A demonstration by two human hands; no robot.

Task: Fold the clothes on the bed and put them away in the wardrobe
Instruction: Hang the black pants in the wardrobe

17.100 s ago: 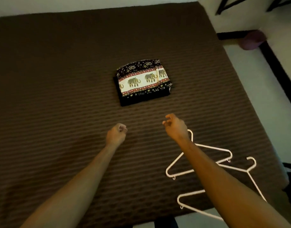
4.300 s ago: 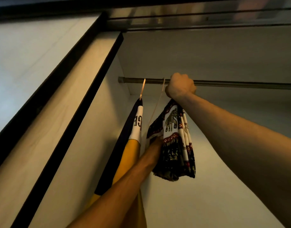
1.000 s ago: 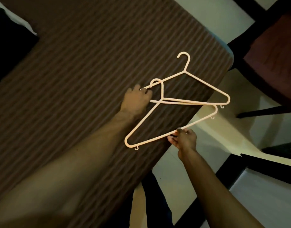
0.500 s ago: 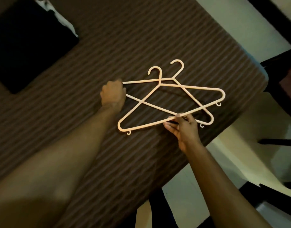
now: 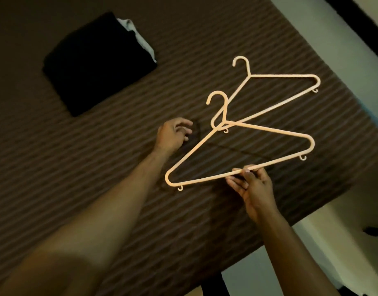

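Over the bed's near corner, the right hand pinches the bottom bar of the nearer hanger, now lifted clear of the cover. Half a second ago the left hand gripped a hanger arm; now the left hand has let go, fingers loosely curled and empty above the bedspread. The farther hanger has slid apart, only its lower corner crossing the nearer one's neck. Both are thin pale plastic triangles with small end hooks. The bedspread is brown, ribbed. A folded black garment, white cloth at its edge, lies well away up the bed.
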